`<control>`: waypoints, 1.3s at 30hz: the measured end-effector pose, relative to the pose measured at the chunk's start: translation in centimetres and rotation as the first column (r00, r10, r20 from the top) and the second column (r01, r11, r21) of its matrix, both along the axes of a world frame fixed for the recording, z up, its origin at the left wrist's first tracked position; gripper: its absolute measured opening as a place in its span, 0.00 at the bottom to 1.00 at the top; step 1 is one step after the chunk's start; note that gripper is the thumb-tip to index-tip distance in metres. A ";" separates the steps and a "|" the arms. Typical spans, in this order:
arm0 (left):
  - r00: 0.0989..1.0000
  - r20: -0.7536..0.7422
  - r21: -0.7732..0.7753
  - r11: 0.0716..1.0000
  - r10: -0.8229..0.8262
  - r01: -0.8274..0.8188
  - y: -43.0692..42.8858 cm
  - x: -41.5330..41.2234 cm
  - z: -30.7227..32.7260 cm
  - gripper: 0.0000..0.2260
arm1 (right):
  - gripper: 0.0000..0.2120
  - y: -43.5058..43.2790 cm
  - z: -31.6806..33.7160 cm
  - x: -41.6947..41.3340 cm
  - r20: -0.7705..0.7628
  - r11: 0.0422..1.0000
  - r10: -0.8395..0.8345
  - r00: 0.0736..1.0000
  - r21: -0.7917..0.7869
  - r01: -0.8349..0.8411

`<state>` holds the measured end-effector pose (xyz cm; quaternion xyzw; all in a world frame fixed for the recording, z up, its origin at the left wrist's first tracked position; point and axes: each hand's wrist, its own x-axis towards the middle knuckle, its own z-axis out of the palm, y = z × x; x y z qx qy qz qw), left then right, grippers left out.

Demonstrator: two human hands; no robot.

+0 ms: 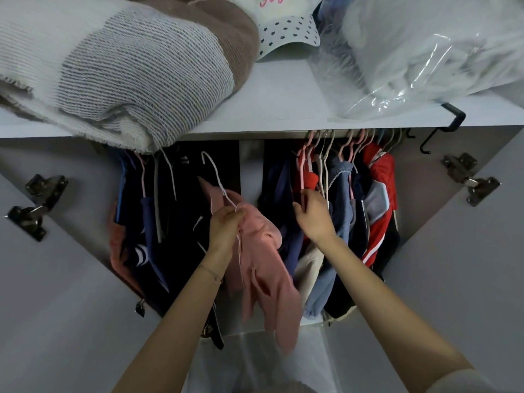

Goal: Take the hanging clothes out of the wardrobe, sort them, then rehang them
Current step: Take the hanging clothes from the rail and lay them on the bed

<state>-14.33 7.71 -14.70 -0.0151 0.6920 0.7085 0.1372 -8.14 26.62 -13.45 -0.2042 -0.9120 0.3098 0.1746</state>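
The left forearm (175, 316) is bare behind the left hand (224, 226), with a thin bracelet (211, 272) round the wrist; the right forearm (382, 293) is bare behind the right hand (314, 217); a pale whitish sleeve (467, 378) begins near its elbow.

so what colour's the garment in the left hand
The soft fabric garment is pale pink; head view.

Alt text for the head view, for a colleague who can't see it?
The left hand holds a pink garment on a white hanger, off the rail, while the right hand grips a pink hanger among clothes hanging on the rail. A blanket, cap and plastic bag sit on the shelf above.
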 end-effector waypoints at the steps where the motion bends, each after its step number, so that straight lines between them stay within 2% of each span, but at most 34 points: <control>1: 1.000 -0.006 -0.019 1.000 -0.004 0.004 -0.2 0.1 -0.3 0.04 | 0.14 0.0 -0.1 -0.2 0.010 1.000 -0.010 1.000 0.027 0.010; 10: 1.000 -0.007 -0.111 0.994 0.018 -0.019 -1.8 0.0 -2.1 0.08 | 0.15 -1.0 -0.8 -1.7 0.157 0.993 -0.101 0.982 0.077 0.090; 13: 1.000 -0.030 -0.121 0.993 0.002 -0.006 -2.2 -0.3 -2.0 0.11 | 0.13 -0.8 -0.6 -2.2 0.179 0.989 -0.144 0.973 -0.005 0.147; 17: 0.999 -0.043 -0.108 0.994 -0.005 0.000 -2.4 -0.4 -2.0 0.11 | 0.05 -1.0 -0.1 -3.2 0.190 0.976 -0.134 0.973 -0.144 0.162; 21: 0.998 -0.054 -0.093 0.995 -0.041 0.036 -2.3 -0.4 -1.9 0.10 | 0.15 -1.1 0.4 -4.4 0.135 0.964 -0.155 0.979 -0.197 0.179; 29: 0.994 -0.080 -0.052 0.996 -0.070 0.066 -2.5 -0.5 -1.2 0.08 | 0.17 -0.9 0.2 -2.7 -0.105 0.884 -0.199 0.974 -0.449 0.132; 33: 0.985 -0.127 -0.028 0.993 -0.114 0.111 -2.1 -0.4 -0.8 0.08 | 0.18 -1.3 0.7 -1.5 -0.182 0.878 -0.188 0.965 -0.472 0.082; 39: 0.978 -0.095 0.037 0.981 -0.185 0.189 -1.0 -0.3 -0.6 0.05 | 0.19 -1.6 1.5 1.0 -0.222 0.862 -0.117 0.968 -0.507 -0.012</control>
